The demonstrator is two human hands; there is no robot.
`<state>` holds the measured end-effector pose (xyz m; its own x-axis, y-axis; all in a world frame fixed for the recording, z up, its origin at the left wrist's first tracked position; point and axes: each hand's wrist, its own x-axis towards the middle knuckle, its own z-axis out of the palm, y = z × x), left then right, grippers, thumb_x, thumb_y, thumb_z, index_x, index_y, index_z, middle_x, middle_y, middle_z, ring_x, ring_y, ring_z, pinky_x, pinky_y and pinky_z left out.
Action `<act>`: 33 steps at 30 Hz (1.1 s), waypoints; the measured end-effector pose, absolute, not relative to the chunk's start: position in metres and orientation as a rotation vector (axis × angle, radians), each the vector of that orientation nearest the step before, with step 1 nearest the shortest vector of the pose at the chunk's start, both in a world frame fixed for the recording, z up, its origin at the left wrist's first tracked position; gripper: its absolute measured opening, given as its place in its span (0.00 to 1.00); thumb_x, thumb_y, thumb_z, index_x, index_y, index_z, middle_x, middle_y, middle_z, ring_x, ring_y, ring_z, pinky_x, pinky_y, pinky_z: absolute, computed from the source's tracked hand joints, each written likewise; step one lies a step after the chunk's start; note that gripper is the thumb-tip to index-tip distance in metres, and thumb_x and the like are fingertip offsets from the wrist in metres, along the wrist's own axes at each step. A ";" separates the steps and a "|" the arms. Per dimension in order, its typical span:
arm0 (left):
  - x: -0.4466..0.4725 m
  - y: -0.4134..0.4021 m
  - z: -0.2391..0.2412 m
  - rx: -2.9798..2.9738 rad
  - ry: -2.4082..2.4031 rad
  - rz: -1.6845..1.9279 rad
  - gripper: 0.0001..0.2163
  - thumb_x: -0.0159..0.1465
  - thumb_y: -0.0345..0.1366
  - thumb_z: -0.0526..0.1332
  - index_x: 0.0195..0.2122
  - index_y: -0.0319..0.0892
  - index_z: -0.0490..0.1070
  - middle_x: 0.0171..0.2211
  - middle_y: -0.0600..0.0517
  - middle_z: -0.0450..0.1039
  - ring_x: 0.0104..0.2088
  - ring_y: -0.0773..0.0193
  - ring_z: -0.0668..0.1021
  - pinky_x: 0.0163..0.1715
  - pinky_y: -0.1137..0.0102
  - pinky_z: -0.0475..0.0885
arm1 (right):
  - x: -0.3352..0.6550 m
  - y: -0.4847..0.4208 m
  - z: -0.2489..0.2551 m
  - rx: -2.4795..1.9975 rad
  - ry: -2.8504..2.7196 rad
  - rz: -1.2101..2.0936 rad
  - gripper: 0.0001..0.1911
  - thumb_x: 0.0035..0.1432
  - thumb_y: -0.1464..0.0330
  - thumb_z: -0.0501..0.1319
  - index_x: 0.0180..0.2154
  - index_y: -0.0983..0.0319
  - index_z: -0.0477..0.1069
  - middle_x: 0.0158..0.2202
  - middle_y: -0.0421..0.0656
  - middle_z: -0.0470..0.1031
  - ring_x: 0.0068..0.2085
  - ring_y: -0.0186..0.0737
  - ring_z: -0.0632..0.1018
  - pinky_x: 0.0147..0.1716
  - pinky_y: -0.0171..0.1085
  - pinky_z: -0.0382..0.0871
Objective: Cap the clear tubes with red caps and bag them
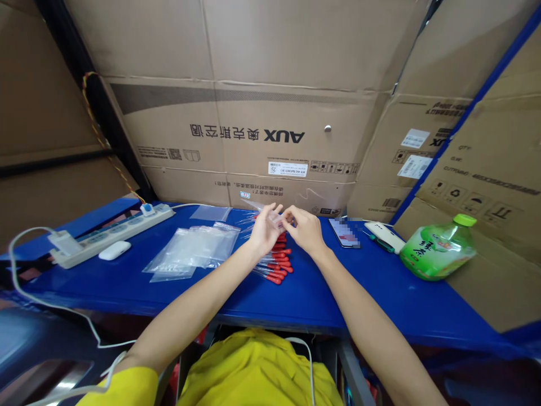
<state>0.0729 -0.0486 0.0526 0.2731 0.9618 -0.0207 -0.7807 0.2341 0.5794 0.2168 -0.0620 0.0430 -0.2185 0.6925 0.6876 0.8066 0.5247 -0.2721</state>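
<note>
My left hand (264, 230) and my right hand (305, 228) meet over the middle of the blue table. Between them is a clear plastic bag (275, 221), its far end pointing up and to the left. My left fingers and thumb close around it, while the right thumb and fingertips pinch its near edge. Whether anything lies inside the bag is hard to make out. Just below the hands lies a pile of droppers (279, 265) with red rubber bulbs and thin clear tubes. Flat clear zip bags (198, 247) are stacked left of my left hand.
Along the left stand a white power strip (122, 232) with plugs and a white earphone case (114, 250). To the right are a phone (343, 232), a green-handled screwdriver (381, 242), a white device (384, 234) and a green bottle (437, 248). Cardboard (253, 113) walls the back.
</note>
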 end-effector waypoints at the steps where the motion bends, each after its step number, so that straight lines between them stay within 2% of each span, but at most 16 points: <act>1: 0.071 -0.046 0.052 0.489 0.428 1.272 0.04 0.63 0.34 0.63 0.37 0.42 0.68 0.41 0.50 0.75 0.36 0.64 0.80 0.48 0.62 0.77 | 0.222 -0.059 0.043 -1.193 -1.997 -0.137 0.04 0.64 0.67 0.63 0.42 0.57 0.72 0.37 0.40 0.80 0.38 0.39 0.78 0.37 0.34 0.65; 4: 0.061 -0.036 0.053 0.384 0.463 1.379 0.04 0.63 0.34 0.62 0.36 0.43 0.67 0.43 0.50 0.74 0.44 0.58 0.81 0.54 0.52 0.76 | 0.240 -0.046 0.035 -1.328 -2.004 -0.107 0.10 0.67 0.66 0.61 0.49 0.57 0.73 0.42 0.43 0.80 0.43 0.43 0.79 0.42 0.37 0.67; 7: 0.052 -0.029 0.056 0.310 0.445 1.442 0.05 0.63 0.35 0.63 0.37 0.44 0.66 0.45 0.49 0.73 0.50 0.55 0.80 0.59 0.45 0.73 | 0.258 -0.032 0.017 -1.591 -2.058 -0.082 0.11 0.65 0.70 0.61 0.49 0.59 0.76 0.50 0.49 0.79 0.52 0.48 0.78 0.48 0.40 0.69; 10: 0.045 -0.024 0.058 0.286 0.395 1.472 0.06 0.63 0.36 0.63 0.37 0.44 0.66 0.48 0.47 0.73 0.53 0.52 0.79 0.60 0.43 0.71 | 0.267 -0.023 0.002 -1.708 -2.117 0.049 0.10 0.64 0.67 0.65 0.47 0.59 0.78 0.50 0.50 0.79 0.53 0.49 0.78 0.50 0.41 0.69; 14: 0.039 -0.018 0.056 0.255 0.376 1.487 0.06 0.63 0.37 0.61 0.38 0.43 0.67 0.49 0.45 0.72 0.56 0.50 0.78 0.60 0.43 0.71 | 0.270 -0.018 -0.005 -1.662 -2.129 0.218 0.04 0.61 0.70 0.65 0.38 0.57 0.78 0.44 0.45 0.82 0.47 0.45 0.80 0.47 0.39 0.69; 17: 0.037 -0.014 0.054 0.244 0.384 1.513 0.05 0.63 0.35 0.61 0.39 0.43 0.68 0.48 0.46 0.73 0.56 0.52 0.77 0.61 0.45 0.70 | 0.272 -0.019 0.000 -1.593 -2.060 0.278 0.06 0.56 0.73 0.65 0.37 0.57 0.75 0.37 0.42 0.82 0.38 0.41 0.80 0.39 0.36 0.69; 20: 0.035 -0.012 0.054 0.228 0.389 1.535 0.04 0.63 0.34 0.60 0.38 0.43 0.68 0.46 0.46 0.73 0.55 0.53 0.78 0.61 0.46 0.71 | 0.271 -0.024 0.013 -1.431 -1.928 0.278 0.09 0.53 0.74 0.63 0.37 0.58 0.72 0.30 0.38 0.77 0.31 0.37 0.76 0.34 0.34 0.67; 24: 0.033 -0.012 0.056 0.198 0.364 1.554 0.04 0.64 0.35 0.59 0.38 0.42 0.69 0.45 0.46 0.74 0.53 0.55 0.79 0.60 0.50 0.73 | 0.259 -0.038 0.035 -1.147 -1.679 0.126 0.06 0.56 0.70 0.61 0.38 0.58 0.67 0.28 0.36 0.71 0.28 0.36 0.71 0.31 0.34 0.65; 33: 0.035 -0.013 0.055 0.176 0.318 1.551 0.08 0.67 0.40 0.57 0.41 0.42 0.70 0.42 0.45 0.74 0.50 0.56 0.80 0.59 0.52 0.74 | 0.212 -0.072 0.043 -0.843 -1.690 0.001 0.04 0.59 0.70 0.61 0.38 0.57 0.66 0.31 0.38 0.71 0.29 0.36 0.73 0.34 0.36 0.70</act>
<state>0.0349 -0.0127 0.0550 -0.0100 0.9959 -0.0897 -0.9507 0.0184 0.3096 0.2116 -0.0718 0.0428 -0.0515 0.5246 0.8498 0.5235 0.7388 -0.4244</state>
